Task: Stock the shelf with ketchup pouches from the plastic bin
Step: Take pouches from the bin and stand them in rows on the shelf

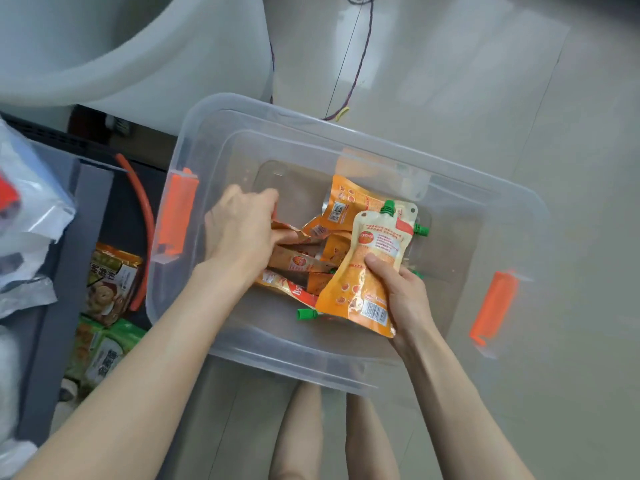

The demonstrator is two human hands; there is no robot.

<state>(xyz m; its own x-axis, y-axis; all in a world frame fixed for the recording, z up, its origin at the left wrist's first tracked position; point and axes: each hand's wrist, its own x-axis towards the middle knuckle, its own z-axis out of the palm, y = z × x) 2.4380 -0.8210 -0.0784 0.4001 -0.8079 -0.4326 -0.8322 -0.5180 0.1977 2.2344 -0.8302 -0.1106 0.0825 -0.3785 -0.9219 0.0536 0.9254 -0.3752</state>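
We log right hand (405, 296) fingers wrapped on a glossy flat ketchup pouch (367, 271), green cap (388, 206) at 12 o'clock. At its 9 o'clock, left hand (239, 233) pinches a crinkled foil pouch (289, 234) inside the translucent rectangular plastic bin (311, 126).

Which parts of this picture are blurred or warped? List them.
Head view: the left hand is motion-smeared at the fingers; the pouch gripped by the right hand is sharp, its barcode visible; the bin rim bows from the wide lens; the bags at left are blurred.
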